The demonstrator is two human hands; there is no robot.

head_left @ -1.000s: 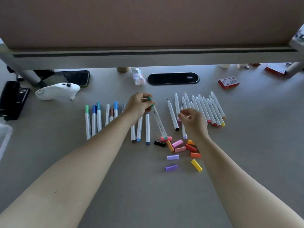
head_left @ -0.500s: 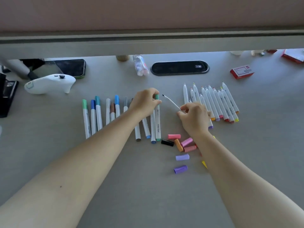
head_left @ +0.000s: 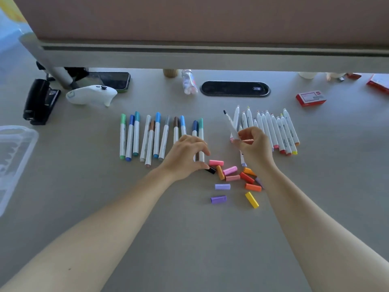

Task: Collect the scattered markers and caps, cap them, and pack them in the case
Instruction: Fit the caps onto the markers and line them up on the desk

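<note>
My right hand (head_left: 251, 149) holds an uncapped white marker (head_left: 230, 125), its black tip pointing up and away. My left hand (head_left: 186, 155) rests low on the desk, thumb and fingers closing on a black cap (head_left: 211, 170). A row of capped markers (head_left: 147, 138) lies to the left. A row of uncapped white markers (head_left: 273, 129) lies to the right, behind my right hand. Several loose caps (head_left: 231, 180) in pink, orange, red, purple and yellow lie between my wrists. The clear plastic case (head_left: 12, 157) stands open at the left edge.
At the back are a black stapler (head_left: 40, 101), a white controller (head_left: 91, 95), a phone (head_left: 109, 80), a small bottle (head_left: 189, 84), a cable grommet (head_left: 234, 88) and a red box (head_left: 310, 98). A low shelf edge (head_left: 210, 57) overhangs the far side.
My left hand has let go of the green marker, now lying in the capped row, and has dropped to the black cap. My right hand has lifted the black-tipped marker upright.
</note>
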